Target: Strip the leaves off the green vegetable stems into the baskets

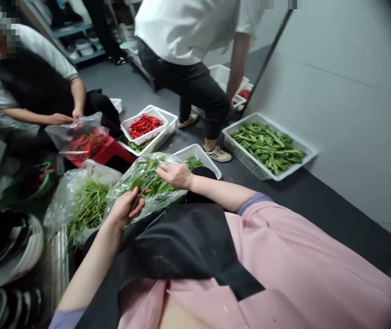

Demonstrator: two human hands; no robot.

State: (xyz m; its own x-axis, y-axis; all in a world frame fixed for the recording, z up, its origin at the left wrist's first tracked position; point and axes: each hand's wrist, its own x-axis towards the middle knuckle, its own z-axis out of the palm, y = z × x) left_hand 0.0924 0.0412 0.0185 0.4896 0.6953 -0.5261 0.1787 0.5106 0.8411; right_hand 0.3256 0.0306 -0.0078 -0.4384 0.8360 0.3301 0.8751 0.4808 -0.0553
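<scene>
My left hand [128, 205] is closed round a few thin green stems with leaves, at the left side of an open clear plastic bag [130, 187]. Leafy greens [161, 185] fill that bag, which lies across my lap by the black apron. My right hand [175, 175] is over the bag's right part, its fingers pinched together at the greens; what they hold is too small to make out. Left of my left hand, a second clear bag [61, 194] holds long thin green stems [90, 203].
Behind the bags are a white basket [212, 169] of greens and a tray of red chilies [145, 126]. A basket of green vegetables [270, 148] stands right, by the wall. One person sits left with a bag of chilies [87, 142]; another bends ahead. Stacked dishes are lower left.
</scene>
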